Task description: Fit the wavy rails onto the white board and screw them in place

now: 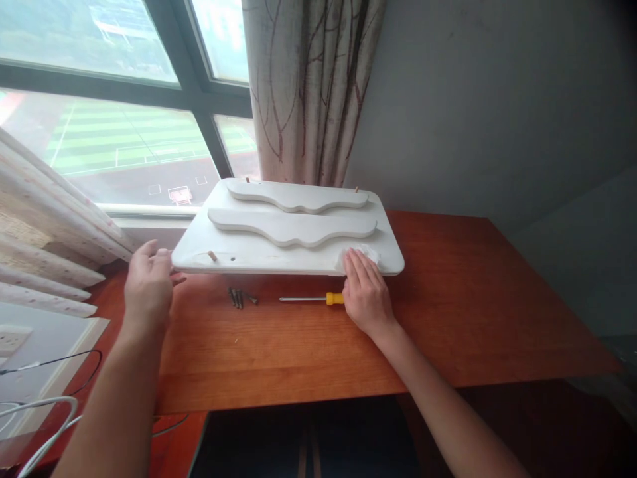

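A white board [194, 242] with rounded corners lies over the desk, with two wavy-edged white slats [293, 226] on its upper face. Small wooden dowels [212, 255] stick up near its corners. My left hand [149, 282] is at the board's front left corner, its fingers closed around the edge; part of the grip is hidden. Under the fingers of my right hand [367, 292], a crumpled white tissue [371, 252] is pressed on the board's front right area. A screwdriver with a yellow handle [335, 299] lies just in front of the board, its handle end hidden by that hand.
Several dark screws [239, 298] lie on the reddish wooden desk [472, 299] left of the screwdriver. A window and patterned curtains [313, 86] stand behind. White and black cables [54, 405] hang at the lower left. A dark chair [259, 441] is at the desk's front edge.
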`<state>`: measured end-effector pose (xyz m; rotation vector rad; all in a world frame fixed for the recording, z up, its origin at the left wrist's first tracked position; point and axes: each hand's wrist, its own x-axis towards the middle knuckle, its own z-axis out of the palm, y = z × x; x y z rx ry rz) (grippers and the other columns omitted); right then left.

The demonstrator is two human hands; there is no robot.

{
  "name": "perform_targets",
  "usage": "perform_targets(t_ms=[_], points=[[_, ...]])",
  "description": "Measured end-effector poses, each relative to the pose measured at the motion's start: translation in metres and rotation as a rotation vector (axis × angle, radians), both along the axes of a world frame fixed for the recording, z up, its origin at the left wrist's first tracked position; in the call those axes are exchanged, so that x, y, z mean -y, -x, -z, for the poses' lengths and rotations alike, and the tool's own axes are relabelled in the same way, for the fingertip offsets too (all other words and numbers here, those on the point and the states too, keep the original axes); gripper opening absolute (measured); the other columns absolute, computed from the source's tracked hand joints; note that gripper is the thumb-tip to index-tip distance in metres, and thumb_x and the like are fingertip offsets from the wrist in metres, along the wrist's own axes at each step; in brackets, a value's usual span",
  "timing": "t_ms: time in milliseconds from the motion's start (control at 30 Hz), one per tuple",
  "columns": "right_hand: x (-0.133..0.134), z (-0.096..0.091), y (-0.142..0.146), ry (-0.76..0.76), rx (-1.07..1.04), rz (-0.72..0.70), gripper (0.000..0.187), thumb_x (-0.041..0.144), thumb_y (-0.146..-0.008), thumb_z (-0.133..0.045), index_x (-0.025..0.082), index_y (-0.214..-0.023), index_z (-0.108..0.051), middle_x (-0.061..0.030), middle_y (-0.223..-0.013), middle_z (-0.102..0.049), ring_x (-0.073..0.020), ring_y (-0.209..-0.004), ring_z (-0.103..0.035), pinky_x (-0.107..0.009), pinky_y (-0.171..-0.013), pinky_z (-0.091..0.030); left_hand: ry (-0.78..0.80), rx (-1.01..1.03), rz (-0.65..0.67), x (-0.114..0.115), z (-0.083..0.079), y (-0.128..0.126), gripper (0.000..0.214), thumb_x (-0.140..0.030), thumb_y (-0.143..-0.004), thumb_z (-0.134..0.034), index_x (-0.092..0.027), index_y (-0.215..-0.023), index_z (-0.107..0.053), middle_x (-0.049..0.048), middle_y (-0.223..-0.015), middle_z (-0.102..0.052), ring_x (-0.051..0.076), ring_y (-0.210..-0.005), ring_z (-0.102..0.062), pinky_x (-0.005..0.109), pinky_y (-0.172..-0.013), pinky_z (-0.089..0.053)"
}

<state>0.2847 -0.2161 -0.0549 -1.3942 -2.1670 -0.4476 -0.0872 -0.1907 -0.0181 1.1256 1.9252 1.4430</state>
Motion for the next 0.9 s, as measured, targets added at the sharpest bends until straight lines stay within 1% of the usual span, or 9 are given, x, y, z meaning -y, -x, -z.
perform_targets(t_ms=[67,167,233,333,467,600,767,833,900], points=[[0.0,0.001,-0.001,-0.008,-0.001,-0.004,0.056,0.009,-0.092,-0.041,0.003,-0.148,-0.047,-0.0176,-0.15,-0.051,-0.0281,-0.145,-0.043,-0.046,-0.12,-0.04,0.067,0.136,0.066,-0.012,-0.001,0.005,0.051,-0.039,-0.1,-0.047,-0.01,-0.141,-0.049,0.0097,-0.11,-0.063,0.011,-0.075,-0.054,0.02,-0.061,-0.052],[0.0,0.002,-0.004,0.0,-0.015,-0.016,0.06,0.009,-0.092,-0.041,0.005,-0.151,-0.043,-0.0173,-0.15,-0.05,-0.028,-0.146,-0.042,-0.047,-0.12,-0.04,0.092,0.238,0.139,-0.018,-0.004,0.002,0.045,-0.036,-0.097,-0.054,-0.012,-0.135,-0.058,0.0087,-0.107,-0.066,0.011,-0.075,-0.054,0.02,-0.06,-0.051],[0.003,0.003,-0.008,0.009,-0.026,-0.017,0.062,0.009,-0.092,-0.04,0.007,-0.154,-0.04,-0.0172,-0.151,-0.049,-0.0284,-0.146,-0.041,-0.048,-0.12,-0.04,0.086,0.271,0.168,-0.015,-0.005,-0.002,0.048,-0.036,-0.094,-0.06,-0.012,-0.136,-0.059,0.008,-0.103,-0.068,0.011,-0.072,-0.053,0.018,-0.058,-0.05],[0.008,0.004,-0.013,-0.003,-0.04,0.015,0.065,0.01,-0.091,-0.042,0.007,-0.155,-0.037,-0.0181,-0.152,-0.048,-0.0302,-0.145,-0.041,-0.05,-0.119,-0.041,0.055,0.32,0.208,-0.009,-0.004,-0.008,0.058,-0.039,-0.088,-0.069,-0.01,-0.137,-0.059,0.0071,-0.098,-0.069,0.01,-0.069,-0.05,0.017,-0.055,-0.047],[0.014,0.004,-0.011,-0.004,-0.068,0.056,0.068,0.013,-0.091,-0.043,0.005,-0.157,-0.032,-0.0205,-0.154,-0.044,-0.0337,-0.146,-0.039,-0.055,-0.118,-0.04,0.031,0.34,0.219,-0.003,0.0,-0.017,0.067,-0.044,-0.084,-0.073,-0.009,-0.14,-0.058,0.007,-0.098,-0.069,0.009,-0.067,-0.048,0.016,-0.052,-0.045],[0.018,0.002,0.009,0.034,-0.084,0.061,0.067,0.015,-0.092,-0.043,0.004,-0.156,-0.033,-0.0209,-0.155,-0.043,-0.0337,-0.148,-0.036,-0.055,-0.12,-0.037,0.016,0.343,0.223,-0.002,0.004,-0.023,0.07,-0.045,-0.084,-0.074,-0.01,-0.141,-0.057,0.0068,-0.1,-0.069,0.009,-0.067,-0.048,0.016,-0.052,-0.045],[0.019,0.002,0.052,0.04,-0.083,0.017,0.064,0.014,-0.091,-0.042,0.003,-0.154,-0.039,-0.0191,-0.155,-0.044,-0.0327,-0.149,-0.036,-0.051,-0.122,-0.036,0.009,0.379,0.271,-0.001,0.007,-0.03,0.066,-0.043,-0.083,-0.075,-0.012,-0.139,-0.06,0.0051,-0.096,-0.07,0.008,-0.064,-0.048,0.016,-0.051,-0.045],[0.018,0.003,0.069,0.036,-0.09,-0.015,0.064,0.015,-0.091,-0.042,0.003,-0.154,-0.039,-0.0188,-0.155,-0.044,-0.0326,-0.149,-0.036,-0.052,-0.122,-0.036,0.005,0.384,0.276,0.0,0.008,-0.035,0.065,-0.044,-0.082,-0.075,-0.013,-0.137,-0.062,0.0063,-0.099,-0.071,0.009,-0.064,-0.05,0.017,-0.05,-0.046],[0.018,0.003,0.081,0.043,-0.092,-0.05,0.062,0.016,-0.092,-0.043,0.003,-0.153,-0.041,-0.0188,-0.156,-0.043,-0.0324,-0.149,-0.034,-0.051,-0.123,-0.035,0.003,0.391,0.29,0.0,0.009,-0.04,0.063,-0.046,-0.081,-0.075,-0.016,-0.135,-0.064,0.0084,-0.106,-0.072,0.013,-0.067,-0.056,0.019,-0.05,-0.048]])
